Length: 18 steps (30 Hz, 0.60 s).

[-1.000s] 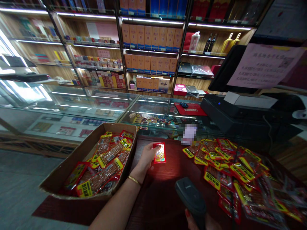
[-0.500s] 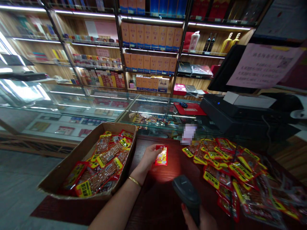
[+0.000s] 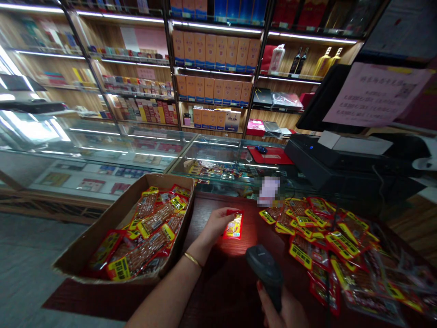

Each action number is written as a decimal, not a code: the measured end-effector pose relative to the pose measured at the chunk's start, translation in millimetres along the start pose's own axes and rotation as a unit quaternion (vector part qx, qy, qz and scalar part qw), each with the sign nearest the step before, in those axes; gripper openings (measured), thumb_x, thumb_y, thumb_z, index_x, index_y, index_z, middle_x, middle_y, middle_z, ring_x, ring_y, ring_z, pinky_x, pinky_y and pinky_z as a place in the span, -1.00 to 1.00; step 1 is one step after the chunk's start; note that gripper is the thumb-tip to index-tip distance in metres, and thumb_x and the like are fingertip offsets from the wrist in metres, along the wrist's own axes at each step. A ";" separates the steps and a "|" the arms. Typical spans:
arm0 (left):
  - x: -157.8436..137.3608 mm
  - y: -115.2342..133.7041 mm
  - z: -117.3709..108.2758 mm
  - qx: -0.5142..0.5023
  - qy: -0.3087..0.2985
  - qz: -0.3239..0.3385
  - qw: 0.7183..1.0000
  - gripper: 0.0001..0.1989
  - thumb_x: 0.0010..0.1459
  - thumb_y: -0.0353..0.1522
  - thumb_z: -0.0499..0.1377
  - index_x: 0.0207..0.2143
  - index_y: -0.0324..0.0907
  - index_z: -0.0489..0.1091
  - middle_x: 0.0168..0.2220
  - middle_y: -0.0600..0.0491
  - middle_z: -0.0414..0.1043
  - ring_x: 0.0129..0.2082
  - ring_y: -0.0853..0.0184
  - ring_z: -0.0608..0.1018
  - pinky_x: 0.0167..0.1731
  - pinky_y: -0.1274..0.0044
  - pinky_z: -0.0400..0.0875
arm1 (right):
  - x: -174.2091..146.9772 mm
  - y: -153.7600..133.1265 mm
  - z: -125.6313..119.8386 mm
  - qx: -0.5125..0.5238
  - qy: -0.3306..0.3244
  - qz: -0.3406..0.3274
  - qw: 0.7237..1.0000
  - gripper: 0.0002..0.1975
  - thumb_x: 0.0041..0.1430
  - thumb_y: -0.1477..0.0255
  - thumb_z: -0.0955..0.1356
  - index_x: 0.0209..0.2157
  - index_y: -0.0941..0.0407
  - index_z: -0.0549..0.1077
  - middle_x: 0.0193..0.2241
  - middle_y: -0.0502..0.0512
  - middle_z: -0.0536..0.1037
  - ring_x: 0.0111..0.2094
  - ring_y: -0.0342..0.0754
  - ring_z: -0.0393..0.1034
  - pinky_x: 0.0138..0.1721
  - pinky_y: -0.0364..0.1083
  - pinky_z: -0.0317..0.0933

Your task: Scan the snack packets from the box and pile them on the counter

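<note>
A small red snack packet is pinched at its upper edge by my left hand, just above the dark wooden counter. Red light falls on the packet and on the wood around it. My right hand is wrapped round the handle of a black barcode scanner, whose head points toward the packet. To the left of my left arm stands an open cardboard box with red and yellow snack packets inside. More such packets lie in a loose pile to the right of the scanner.
A phone-like blurred item lies at the counter's back edge. Behind it runs a glass display case, with a mouse on a red mat. At the right are a black cash drawer and a monitor. Stocked shelves line the wall.
My left hand has shifted slightly to the right, and the packet has tilted a little. The scanner in my right hand has hardly moved.
</note>
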State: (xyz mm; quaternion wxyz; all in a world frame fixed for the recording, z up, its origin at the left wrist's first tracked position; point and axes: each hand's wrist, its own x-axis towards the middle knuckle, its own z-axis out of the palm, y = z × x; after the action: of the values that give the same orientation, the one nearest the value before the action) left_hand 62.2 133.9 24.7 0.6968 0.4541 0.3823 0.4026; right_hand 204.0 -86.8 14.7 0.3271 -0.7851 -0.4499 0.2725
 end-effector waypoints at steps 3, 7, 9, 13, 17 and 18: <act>-1.4 -1.2 1.7 -0.003 -0.007 -0.011 1.000 -0.68 -0.10 -0.29 0.41 -0.25 -0.25 0.63 -0.44 -0.01 0.60 -0.48 0.36 0.52 -0.40 0.55 0.32 | 2.6 0.3 1.3 -0.004 -0.001 0.003 1.000 -0.36 0.19 -0.19 0.14 -0.35 0.03 0.54 -0.71 0.08 0.53 -0.61 0.13 0.49 -0.52 -0.03 0.26; -4.1 -2.0 5.7 -0.010 -0.031 -0.005 0.999 -0.63 -0.11 -0.25 0.44 -0.25 -0.26 0.63 -0.36 -0.06 0.63 -0.40 0.32 0.55 -0.34 0.53 0.35 | 5.4 -2.4 3.1 -0.015 -0.014 -0.003 1.000 -0.39 0.21 -0.14 0.15 -0.27 0.05 0.56 -0.73 0.04 0.50 -0.63 0.13 0.48 -0.51 -0.03 0.25; -5.3 -1.8 7.7 -0.015 -0.039 -0.002 0.999 -0.62 -0.13 -0.24 0.45 -0.25 -0.27 0.64 -0.31 -0.10 0.64 -0.35 0.29 0.57 -0.28 0.51 0.38 | 6.6 -5.2 4.0 -0.025 -0.018 -0.006 1.000 -0.41 0.23 -0.11 0.15 -0.28 0.05 0.55 -0.73 0.03 0.49 -0.63 0.12 0.48 -0.52 -0.05 0.24; -8.1 -0.1 11.0 -0.035 -0.043 -0.016 0.998 -0.62 -0.15 -0.27 0.45 -0.25 -0.28 0.64 -0.32 -0.09 0.64 -0.38 0.31 0.58 -0.28 0.50 0.40 | 8.8 -13.2 3.5 -0.038 -0.045 -0.009 0.998 -0.41 0.26 -0.06 0.12 -0.22 0.08 0.54 -0.69 0.06 0.52 -0.59 0.15 0.51 -0.47 -0.03 0.25; -11.3 1.4 13.4 -0.036 -0.045 -0.038 0.998 -0.60 -0.16 -0.29 0.44 -0.22 -0.28 0.64 -0.37 -0.05 0.64 -0.44 0.32 0.57 -0.32 0.50 0.41 | 9.7 -18.4 0.2 -0.041 -0.086 0.000 0.995 -0.45 0.29 -0.03 0.14 -0.20 0.09 0.53 -0.64 0.08 0.57 -0.54 0.15 0.54 -0.41 -0.02 0.27; -11.7 1.1 13.8 -0.033 -0.046 -0.039 0.998 -0.60 -0.14 -0.28 0.44 -0.21 -0.27 0.63 -0.36 -0.05 0.64 -0.43 0.31 0.58 -0.32 0.50 0.42 | 9.2 -18.1 -0.7 -0.029 -0.076 -0.004 0.997 -0.46 0.29 -0.04 0.15 -0.24 0.07 0.53 -0.64 0.08 0.56 -0.55 0.14 0.53 -0.41 -0.02 0.27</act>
State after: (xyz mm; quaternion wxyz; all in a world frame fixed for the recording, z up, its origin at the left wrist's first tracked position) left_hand 69.8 119.0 31.8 0.7433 0.4339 0.3535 0.3665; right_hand 199.0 -72.0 27.7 0.2703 -0.7695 -0.4845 0.3165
